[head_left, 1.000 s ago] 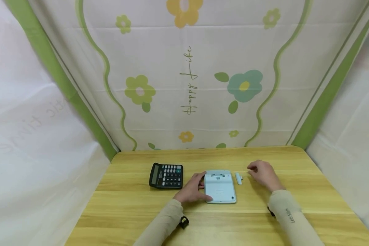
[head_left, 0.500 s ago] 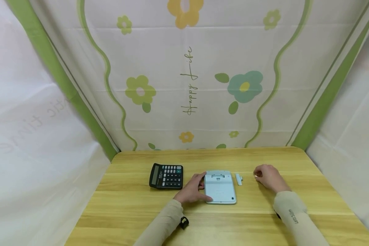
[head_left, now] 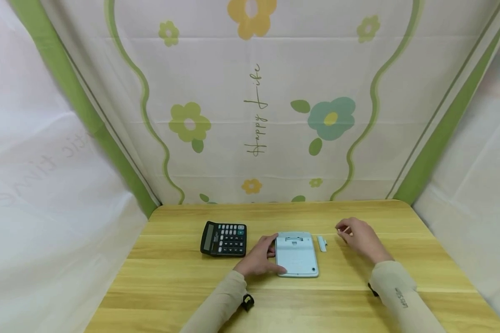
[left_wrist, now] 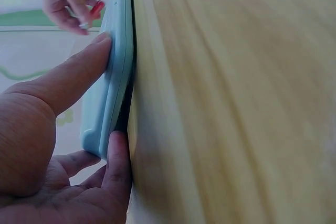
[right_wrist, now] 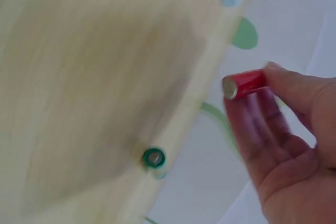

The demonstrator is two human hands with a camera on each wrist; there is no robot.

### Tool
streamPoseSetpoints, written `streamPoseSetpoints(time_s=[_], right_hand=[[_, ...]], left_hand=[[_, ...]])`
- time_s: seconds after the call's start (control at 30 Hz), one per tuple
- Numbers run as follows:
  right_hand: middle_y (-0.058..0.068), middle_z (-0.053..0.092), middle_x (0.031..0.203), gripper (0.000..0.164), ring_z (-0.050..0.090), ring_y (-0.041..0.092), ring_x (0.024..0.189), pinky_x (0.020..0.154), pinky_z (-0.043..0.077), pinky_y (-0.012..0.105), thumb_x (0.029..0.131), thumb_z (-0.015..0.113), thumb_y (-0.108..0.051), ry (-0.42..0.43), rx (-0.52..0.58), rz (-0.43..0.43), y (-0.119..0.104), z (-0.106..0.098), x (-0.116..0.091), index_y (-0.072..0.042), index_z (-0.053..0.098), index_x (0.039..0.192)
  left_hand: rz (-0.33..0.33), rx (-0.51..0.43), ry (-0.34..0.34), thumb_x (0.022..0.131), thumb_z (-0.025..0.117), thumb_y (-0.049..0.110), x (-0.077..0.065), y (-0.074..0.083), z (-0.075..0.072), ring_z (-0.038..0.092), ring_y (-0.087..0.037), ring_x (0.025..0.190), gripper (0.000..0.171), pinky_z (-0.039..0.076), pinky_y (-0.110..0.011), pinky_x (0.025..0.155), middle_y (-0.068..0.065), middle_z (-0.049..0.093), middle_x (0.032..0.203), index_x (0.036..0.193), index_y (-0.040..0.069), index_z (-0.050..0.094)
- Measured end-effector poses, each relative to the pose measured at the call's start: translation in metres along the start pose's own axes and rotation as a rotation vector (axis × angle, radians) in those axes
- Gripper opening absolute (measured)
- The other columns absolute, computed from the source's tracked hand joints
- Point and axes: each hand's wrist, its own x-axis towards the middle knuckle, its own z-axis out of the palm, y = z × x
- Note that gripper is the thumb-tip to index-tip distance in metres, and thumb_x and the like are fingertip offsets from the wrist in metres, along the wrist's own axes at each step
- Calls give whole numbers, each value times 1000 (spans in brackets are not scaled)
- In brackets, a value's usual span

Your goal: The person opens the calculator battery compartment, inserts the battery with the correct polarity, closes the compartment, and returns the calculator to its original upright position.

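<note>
A light blue calculator [head_left: 296, 258] lies face down, the battery slot in its back uncovered. My left hand [head_left: 258, 259] grips its left side, with the thumb on the back and fingertips under the edge in the left wrist view. Just right of the calculator is the small light blue battery cover [head_left: 322, 243]. My right hand [head_left: 358, 237] is above the table, farther right. Between its thumb and fingers it pinches a red battery [right_wrist: 247, 83], whose flat metal end shows in the right wrist view. A green-ended battery [right_wrist: 154, 157] is on the tabletop below that hand.
A black calculator [head_left: 224, 239] lies face up to the left of my left hand. The wooden table [head_left: 296, 305] ends at a flower-printed cloth [head_left: 216, 157] at the back, with white cloth on both sides.
My right hand shifted right and low over the table, then came back left, and the battery now shows in its fingers. The left hand and blue calculator have stayed put.
</note>
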Motion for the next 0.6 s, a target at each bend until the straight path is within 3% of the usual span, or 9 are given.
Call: streamPoseSetpoints(time_s=[0.2,0.6], right_hand=[[4,63,99,12,64,22,89,66,56,27,89,69,-13,110,165,-75,-16,-4,0,-13,65,101],[2,63,96,14,67,20,90,70,57,22,86,73,-14,118,337,-81,-41,-9,0,-15,63,95]], left_hand=[[4,-10,-2,66,88,34,2,-3,0,53,-12,112,110,48,-21,95,-2,39,134,153,17,23],[9,-6,-4,66,87,37,2,-4,0,53,-12,113,111,48,-21,96,1,40,132,154,19,22]])
